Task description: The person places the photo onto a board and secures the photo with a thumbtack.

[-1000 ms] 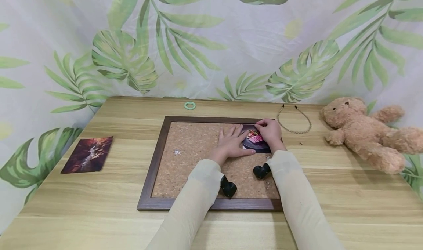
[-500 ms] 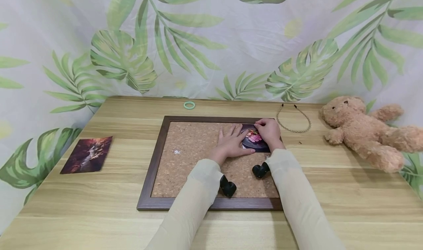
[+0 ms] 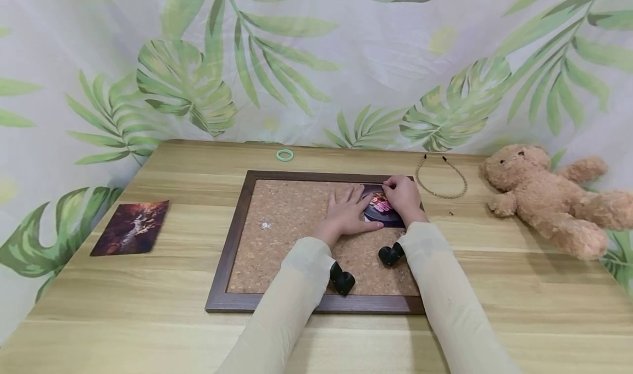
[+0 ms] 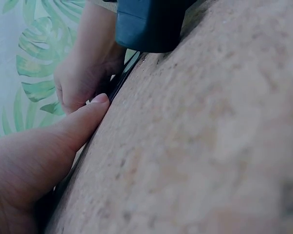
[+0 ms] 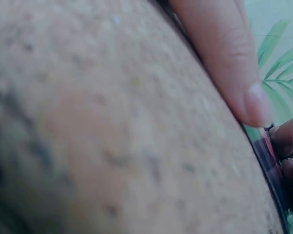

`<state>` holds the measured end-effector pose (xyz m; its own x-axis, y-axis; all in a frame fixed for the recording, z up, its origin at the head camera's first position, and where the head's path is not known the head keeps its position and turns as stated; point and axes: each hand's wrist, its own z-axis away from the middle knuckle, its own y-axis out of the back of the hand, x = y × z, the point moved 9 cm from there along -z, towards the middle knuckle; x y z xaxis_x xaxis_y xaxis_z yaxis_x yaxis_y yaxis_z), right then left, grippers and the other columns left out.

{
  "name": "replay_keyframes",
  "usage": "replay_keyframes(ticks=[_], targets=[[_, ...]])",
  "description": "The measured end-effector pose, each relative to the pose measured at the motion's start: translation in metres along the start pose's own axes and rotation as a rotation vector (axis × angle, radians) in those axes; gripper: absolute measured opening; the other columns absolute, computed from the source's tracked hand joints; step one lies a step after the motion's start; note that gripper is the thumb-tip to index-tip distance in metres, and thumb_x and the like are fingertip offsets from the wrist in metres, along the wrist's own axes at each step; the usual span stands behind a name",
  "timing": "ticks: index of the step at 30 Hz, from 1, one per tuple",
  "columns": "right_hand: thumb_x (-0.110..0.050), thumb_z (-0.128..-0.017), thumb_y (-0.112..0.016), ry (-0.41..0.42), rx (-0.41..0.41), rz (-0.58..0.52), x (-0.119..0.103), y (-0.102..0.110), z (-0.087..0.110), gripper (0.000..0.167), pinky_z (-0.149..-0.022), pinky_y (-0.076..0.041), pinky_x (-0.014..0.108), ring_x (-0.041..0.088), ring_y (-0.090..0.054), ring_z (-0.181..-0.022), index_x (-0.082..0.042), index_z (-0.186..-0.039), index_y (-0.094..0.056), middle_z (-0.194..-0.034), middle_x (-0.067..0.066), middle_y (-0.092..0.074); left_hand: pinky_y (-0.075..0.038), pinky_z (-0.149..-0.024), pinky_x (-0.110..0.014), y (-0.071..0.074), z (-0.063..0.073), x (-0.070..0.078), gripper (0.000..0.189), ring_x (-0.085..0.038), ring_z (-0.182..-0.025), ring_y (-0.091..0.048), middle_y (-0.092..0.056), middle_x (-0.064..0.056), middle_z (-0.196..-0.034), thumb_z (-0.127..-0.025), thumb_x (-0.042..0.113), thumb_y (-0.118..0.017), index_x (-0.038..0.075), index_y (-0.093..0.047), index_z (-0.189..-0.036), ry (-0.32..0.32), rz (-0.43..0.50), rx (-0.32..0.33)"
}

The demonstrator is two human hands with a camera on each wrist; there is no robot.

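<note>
My left hand [image 3: 348, 213] lies with spread, straight fingers over the cork board [image 3: 282, 236], pressing the left part of a dark glossy photo [image 3: 379, 208] with pink and red in its middle. The photo lies at the board's upper right. At its top edge, the curled fingers of my right hand [image 3: 404, 198] pinch a small dark thing, mostly hidden, whose kind I cannot tell. In the left wrist view, my left thumb [image 4: 90, 119] reaches the photo's edge. The right wrist view shows my right fingertips [image 5: 287, 139] close together just beyond the left hand's straight finger [image 5: 229, 63].
A second photo [image 3: 131, 228] lies on the table at the left. Behind the board sits a green ring [image 3: 284, 155]. To the right are a beaded chain [image 3: 449, 197], a tiny speck [image 3: 451, 213] and a teddy bear [image 3: 549, 198]. A leaf-print cloth [image 3: 296, 61] hangs behind.
Both hands keep their places on the photo. The whole head view has shifted very slightly; nothing on the table has moved.
</note>
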<state>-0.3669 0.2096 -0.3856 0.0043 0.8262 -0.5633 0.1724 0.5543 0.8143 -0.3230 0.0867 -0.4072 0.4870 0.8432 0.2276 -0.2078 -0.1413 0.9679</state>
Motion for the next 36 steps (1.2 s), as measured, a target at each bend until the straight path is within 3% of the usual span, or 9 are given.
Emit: replay_keyframes(ticks=[10, 17, 31, 36], targets=[[-0.018, -0.081, -0.060, 0.049, 0.076, -0.100, 0.007, 0.002, 0.006, 0.019, -0.072, -0.040, 0.037, 0.025, -0.055, -0.080, -0.004, -0.090, -0.067, -0.085, 0.010, -0.063, 0.002, -0.096, -0.052, -0.003, 0.001, 0.002, 0.080, -0.022, -0.129, 0.002, -0.005, -0.001, -0.144, -0.073, 0.070, -0.037, 0.027, -0.020, -0.138, -0.004, 0.003, 0.003], [-0.018, -0.081, -0.059, -0.003, 0.102, -0.173, 0.010, 0.006, 0.007, 0.015, -0.062, -0.038, 0.033, 0.023, -0.050, -0.067, -0.004, -0.085, -0.064, -0.073, 0.009, -0.057, 0.004, -0.095, -0.052, -0.004, 0.001, 0.002, 0.080, -0.021, -0.129, 0.002, -0.005, -0.001, -0.144, -0.073, 0.071, -0.037, 0.028, -0.019, -0.138, -0.002, -0.002, 0.007], [-0.016, -0.081, -0.058, -0.017, 0.070, -0.111, 0.006, 0.007, 0.002, 0.016, -0.066, -0.040, 0.035, 0.025, -0.054, -0.072, -0.003, -0.079, -0.067, -0.079, 0.010, -0.063, 0.003, -0.096, -0.052, -0.001, 0.000, 0.002, 0.080, -0.021, -0.129, 0.003, -0.004, -0.001, -0.144, -0.073, 0.070, -0.038, 0.027, -0.019, -0.138, -0.004, 0.007, 0.006], [-0.018, -0.082, -0.056, -0.023, 0.013, -0.071, 0.002, 0.007, 0.001, 0.019, -0.069, -0.040, 0.037, 0.027, -0.054, -0.076, -0.002, -0.081, -0.065, -0.083, 0.013, -0.062, 0.003, -0.096, -0.052, 0.001, -0.001, 0.001, 0.080, -0.021, -0.129, 0.002, -0.005, -0.001, -0.144, -0.073, 0.069, -0.041, 0.027, -0.021, -0.138, 0.002, 0.036, 0.004]])
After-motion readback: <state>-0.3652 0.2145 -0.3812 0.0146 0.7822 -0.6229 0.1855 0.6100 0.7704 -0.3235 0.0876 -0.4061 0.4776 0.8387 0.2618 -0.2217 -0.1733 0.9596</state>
